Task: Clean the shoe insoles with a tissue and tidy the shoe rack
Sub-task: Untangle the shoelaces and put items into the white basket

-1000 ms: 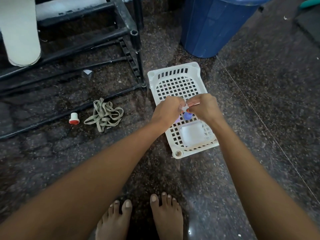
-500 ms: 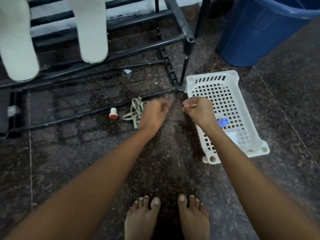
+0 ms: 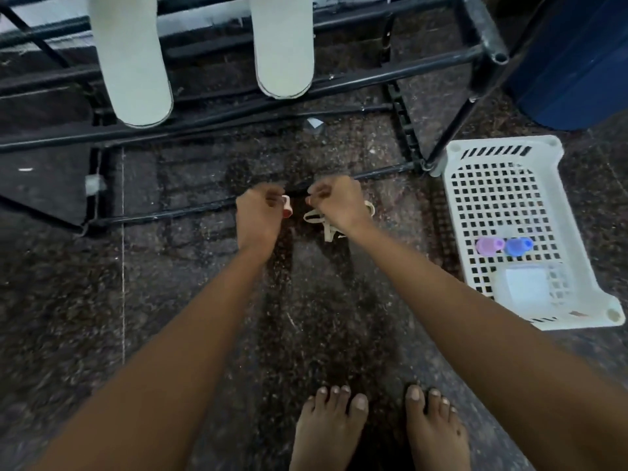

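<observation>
Two white insoles (image 3: pixel 136 62) (image 3: pixel 283 45) lean on the bars of the black metal shoe rack (image 3: pixel 373 76) at the top. Below them, low over the dark floor, my left hand (image 3: pixel 258 217) pinches a small white cap with a red end (image 3: pixel 287 206), which is tilted. Close beside it, my right hand (image 3: pixel 338 202) hovers over a tangle of beige laces (image 3: pixel 327 229) with its fingers curled. Whether those fingers hold anything is not clear. No tissue is in view.
A white perforated basket (image 3: pixel 577 300) lies on the floor at the right, holding a purple bottle (image 3: pixel 489 246), a blue bottle (image 3: pixel 517 246) and a clear box (image 3: pixel 525 287). A blue bin (image 3: pixel 577 62) stands behind it. A paper scrap (image 3: pixel 314 123) lies under the rack. My bare feet (image 3: pixel 373 430) are at the bottom.
Both hands left the basket and moved left to the cap and laces. The cap stood alone on the floor and is now at my left fingers. The view swung left.
</observation>
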`<move>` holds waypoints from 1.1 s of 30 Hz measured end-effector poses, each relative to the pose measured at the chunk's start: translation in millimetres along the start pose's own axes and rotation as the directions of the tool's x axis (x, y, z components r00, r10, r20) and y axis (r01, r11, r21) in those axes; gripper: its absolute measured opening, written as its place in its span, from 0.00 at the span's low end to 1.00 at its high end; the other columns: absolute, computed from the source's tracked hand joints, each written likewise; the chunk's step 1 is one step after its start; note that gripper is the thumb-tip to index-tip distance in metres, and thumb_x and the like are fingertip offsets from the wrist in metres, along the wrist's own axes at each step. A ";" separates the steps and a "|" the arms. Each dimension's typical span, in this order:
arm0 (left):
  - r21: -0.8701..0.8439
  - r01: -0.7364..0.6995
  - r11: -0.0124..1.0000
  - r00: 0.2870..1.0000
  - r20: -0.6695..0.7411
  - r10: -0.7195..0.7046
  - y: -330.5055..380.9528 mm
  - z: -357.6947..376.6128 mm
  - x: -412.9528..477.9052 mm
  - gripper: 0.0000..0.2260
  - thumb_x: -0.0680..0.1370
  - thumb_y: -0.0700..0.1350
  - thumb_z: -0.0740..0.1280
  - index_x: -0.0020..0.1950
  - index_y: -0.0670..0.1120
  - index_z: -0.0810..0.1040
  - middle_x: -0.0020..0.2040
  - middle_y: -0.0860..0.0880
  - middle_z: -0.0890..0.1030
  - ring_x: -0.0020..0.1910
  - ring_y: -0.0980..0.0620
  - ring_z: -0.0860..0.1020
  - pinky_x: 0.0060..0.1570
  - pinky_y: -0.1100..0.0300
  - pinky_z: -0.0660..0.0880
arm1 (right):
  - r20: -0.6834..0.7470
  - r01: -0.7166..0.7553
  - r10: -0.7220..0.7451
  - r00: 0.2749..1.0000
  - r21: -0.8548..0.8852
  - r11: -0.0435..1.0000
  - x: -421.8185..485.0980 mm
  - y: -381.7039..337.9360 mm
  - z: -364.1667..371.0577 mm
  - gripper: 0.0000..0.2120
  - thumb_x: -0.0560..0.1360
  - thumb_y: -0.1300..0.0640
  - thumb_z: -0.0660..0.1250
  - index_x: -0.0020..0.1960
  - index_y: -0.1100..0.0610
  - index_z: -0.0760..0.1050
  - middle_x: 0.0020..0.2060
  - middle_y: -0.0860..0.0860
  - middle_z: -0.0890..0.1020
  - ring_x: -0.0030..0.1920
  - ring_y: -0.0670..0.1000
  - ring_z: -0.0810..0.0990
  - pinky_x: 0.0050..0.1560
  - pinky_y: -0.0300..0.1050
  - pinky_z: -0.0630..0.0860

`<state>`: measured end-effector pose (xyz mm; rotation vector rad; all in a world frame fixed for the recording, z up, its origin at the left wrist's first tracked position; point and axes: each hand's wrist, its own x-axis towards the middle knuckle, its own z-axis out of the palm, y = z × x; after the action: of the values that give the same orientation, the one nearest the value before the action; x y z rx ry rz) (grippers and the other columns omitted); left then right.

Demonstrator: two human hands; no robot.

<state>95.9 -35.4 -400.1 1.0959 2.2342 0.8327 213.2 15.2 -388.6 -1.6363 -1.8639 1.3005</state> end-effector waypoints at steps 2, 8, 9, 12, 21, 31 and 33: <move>-0.002 0.062 0.998 0.997 -0.047 -0.062 -5.6 -3.2 5.0 0.09 0.77 0.36 0.64 0.55 0.38 0.80 0.52 0.41 0.82 0.51 0.48 0.79 0.41 0.72 0.65 | 0.019 0.000 0.000 1.000 0.007 1.000 3.7 -4.2 11.5 0.08 0.71 0.64 0.69 0.49 0.65 0.79 0.45 0.59 0.82 0.48 0.53 0.80 0.40 0.33 0.71; -0.026 0.188 0.982 0.982 0.021 -0.188 -10.7 -3.4 15.3 0.09 0.77 0.39 0.66 0.55 0.37 0.80 0.52 0.40 0.82 0.50 0.46 0.79 0.40 0.68 0.68 | 0.034 -0.023 0.025 0.999 -0.052 0.998 13.9 -3.6 32.9 0.07 0.71 0.63 0.69 0.47 0.65 0.80 0.48 0.59 0.82 0.50 0.54 0.80 0.51 0.42 0.73; -0.030 0.200 0.979 0.979 0.039 -0.199 -10.8 -2.9 17.0 0.09 0.77 0.39 0.66 0.54 0.38 0.80 0.51 0.40 0.82 0.50 0.46 0.80 0.42 0.65 0.70 | 0.029 -0.028 0.030 0.999 -0.058 0.998 14.7 -3.1 34.6 0.07 0.71 0.62 0.69 0.47 0.65 0.81 0.47 0.59 0.83 0.49 0.55 0.80 0.50 0.43 0.73; -0.031 0.236 0.971 0.968 0.093 -0.233 -11.5 -1.7 21.4 0.08 0.77 0.39 0.64 0.51 0.38 0.82 0.48 0.40 0.82 0.46 0.46 0.80 0.43 0.61 0.73 | 0.029 -0.032 0.035 0.999 -0.089 0.996 15.8 0.0 39.2 0.07 0.72 0.62 0.68 0.43 0.66 0.81 0.43 0.61 0.83 0.45 0.55 0.80 0.45 0.45 0.73; -0.201 0.385 0.901 0.918 0.187 -0.351 -12.1 3.6 22.0 0.05 0.74 0.38 0.70 0.46 0.37 0.82 0.44 0.41 0.80 0.33 0.55 0.76 0.48 0.57 0.79 | 0.087 -0.088 0.092 0.992 -0.040 0.995 13.9 1.6 37.5 0.07 0.72 0.65 0.65 0.41 0.66 0.81 0.31 0.56 0.78 0.30 0.47 0.72 0.31 0.37 0.69; -0.374 0.442 0.815 0.882 0.346 -0.320 22.1 9.4 16.9 0.08 0.73 0.35 0.71 0.34 0.39 0.76 0.43 0.40 0.80 0.42 0.47 0.81 0.45 0.60 0.80 | -0.024 -0.115 0.119 0.993 0.122 0.986 3.8 8.5 -8.7 0.07 0.72 0.64 0.66 0.44 0.67 0.81 0.29 0.51 0.78 0.25 0.40 0.73 0.33 0.32 0.73; -0.379 0.433 0.818 0.879 0.378 -0.290 33.1 14.1 10.9 0.10 0.74 0.34 0.69 0.33 0.40 0.75 0.34 0.45 0.80 0.32 0.55 0.80 0.36 0.68 0.79 | -0.051 -0.125 0.133 0.990 0.137 0.983 1.5 14.3 -19.7 0.06 0.72 0.63 0.68 0.43 0.66 0.81 0.31 0.53 0.79 0.25 0.39 0.74 0.38 0.37 0.75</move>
<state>116.3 -6.1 -388.0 0.5023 1.7774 0.8846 236.1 23.4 -390.1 -1.7295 -1.6228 1.3804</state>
